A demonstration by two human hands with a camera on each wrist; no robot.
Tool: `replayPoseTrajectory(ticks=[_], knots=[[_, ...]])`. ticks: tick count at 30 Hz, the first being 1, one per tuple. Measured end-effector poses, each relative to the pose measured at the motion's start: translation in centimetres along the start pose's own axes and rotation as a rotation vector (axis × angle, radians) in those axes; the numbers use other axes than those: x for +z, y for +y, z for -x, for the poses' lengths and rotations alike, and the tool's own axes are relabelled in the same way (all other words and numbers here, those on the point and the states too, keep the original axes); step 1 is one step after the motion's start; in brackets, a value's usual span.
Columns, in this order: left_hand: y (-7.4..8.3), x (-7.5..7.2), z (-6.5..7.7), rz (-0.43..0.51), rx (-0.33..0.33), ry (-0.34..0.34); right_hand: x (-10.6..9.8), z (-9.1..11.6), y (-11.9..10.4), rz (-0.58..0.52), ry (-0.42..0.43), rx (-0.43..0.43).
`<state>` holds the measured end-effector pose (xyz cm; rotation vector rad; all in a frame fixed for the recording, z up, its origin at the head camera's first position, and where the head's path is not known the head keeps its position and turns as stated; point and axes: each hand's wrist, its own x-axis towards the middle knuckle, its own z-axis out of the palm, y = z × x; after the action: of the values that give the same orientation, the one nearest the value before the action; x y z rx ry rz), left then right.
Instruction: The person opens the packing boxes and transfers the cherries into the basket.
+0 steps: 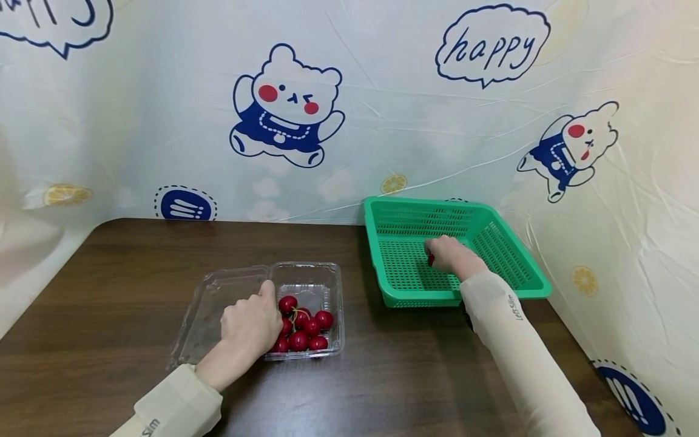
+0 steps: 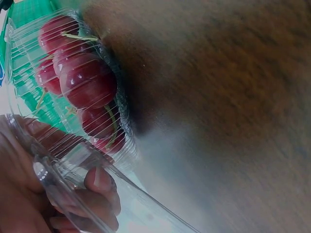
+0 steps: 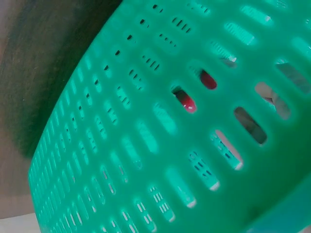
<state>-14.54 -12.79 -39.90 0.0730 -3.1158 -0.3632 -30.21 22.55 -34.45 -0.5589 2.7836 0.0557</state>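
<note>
My left hand (image 1: 248,325) grips the near-left side of a clear plastic clamshell box (image 1: 337,309), where the lid joins the tray. The left wrist view has curled fingers (image 2: 102,182) showing through the clear plastic. Several dark red cherries (image 1: 298,341), a few with green stems, lie in the tray toward its front. Inside a green basket (image 1: 420,297), low over its floor, my right hand (image 1: 452,258) pinches a cherry (image 1: 431,260). Through the basket's slots in the right wrist view, bits of red cherry (image 3: 208,80) show; the rest is hidden by the wall.
The box's lid (image 1: 213,303) lies folded out to the left on the dark wooden table (image 1: 125,291). A printed curtain (image 1: 382,109) hangs behind and to the right, close to the basket's back. The basket stands at the table's back right.
</note>
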Motion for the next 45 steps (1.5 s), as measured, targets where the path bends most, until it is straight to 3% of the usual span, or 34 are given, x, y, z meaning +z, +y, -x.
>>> replayPoseTrajectory(ticks=[13, 45], knots=[[0.0, 0.0, 0.0, 0.004, 0.007, 0.040, -0.5, -0.1, 0.5, 0.013, -0.025, 0.050], [0.0, 0.0, 0.0, 0.010, -0.003, 0.013, -3.2, 0.5, 0.2, -0.006, -0.011, 0.047]])
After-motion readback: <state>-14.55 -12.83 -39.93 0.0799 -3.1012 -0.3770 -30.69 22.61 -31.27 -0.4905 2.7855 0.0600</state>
